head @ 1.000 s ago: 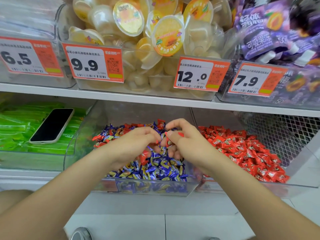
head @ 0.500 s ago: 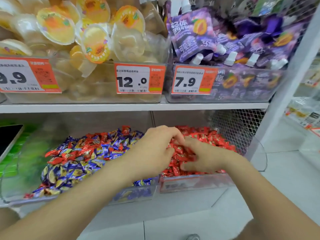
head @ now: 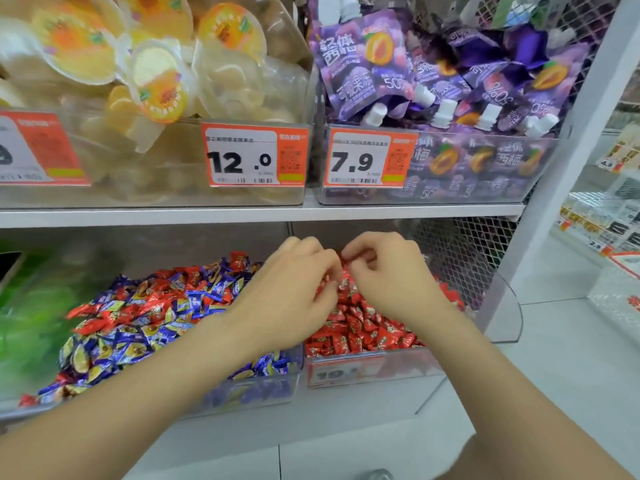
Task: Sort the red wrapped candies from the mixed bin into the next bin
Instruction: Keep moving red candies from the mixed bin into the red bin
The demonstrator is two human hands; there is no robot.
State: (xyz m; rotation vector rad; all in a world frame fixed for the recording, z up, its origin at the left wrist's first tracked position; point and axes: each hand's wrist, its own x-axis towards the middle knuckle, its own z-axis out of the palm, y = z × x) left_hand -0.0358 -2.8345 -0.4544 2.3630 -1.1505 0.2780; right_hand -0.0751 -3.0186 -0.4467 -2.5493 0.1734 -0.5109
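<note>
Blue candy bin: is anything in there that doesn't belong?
Yes. Red candies lie scattered among the blue candies in the mixed bin, mostly toward its back and left side. The next bin holds only red ones, so the red ones here look out of place.

We stand in a shop. On the shelf (head: 207, 216) sit clear boxes (head: 173, 194) of jelly cups (head: 228, 32) and purple pouches (head: 360, 57), fronted by orange price tags (head: 254, 155) reading 12.0 and 7.9. Under the shelf, clear bins (head: 263, 393) hold loose wrapped candies (head: 145, 323).
</note>
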